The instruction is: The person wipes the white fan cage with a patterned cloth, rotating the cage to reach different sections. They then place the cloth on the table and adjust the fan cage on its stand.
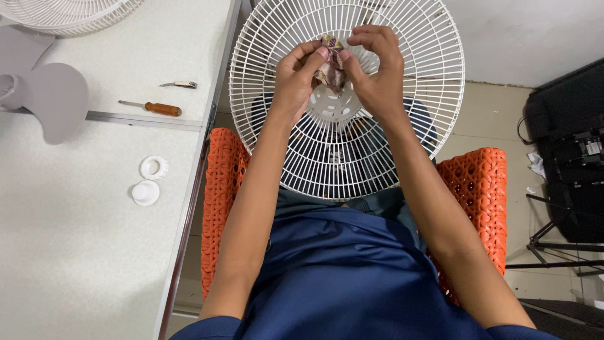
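Observation:
A white wire fan grille point(409, 126) rests upright on my lap, its round centre plate facing me. Both hands are raised in front of its upper middle. My left hand point(296, 79) and my right hand point(377, 69) pinch a small crumpled patterned cloth point(331, 63) between their fingertips, just above the centre plate. My forearms reach up from a dark blue shirt.
An orange woven chair point(478, 189) holds me. On the white table point(75, 239) at left lie a wooden-handled screwdriver point(154, 108), a small metal tool point(179, 84), two white round caps point(150, 181), a grey fan blade point(53, 97) and another white grille point(63, 12). Black equipment point(569, 151) stands at right.

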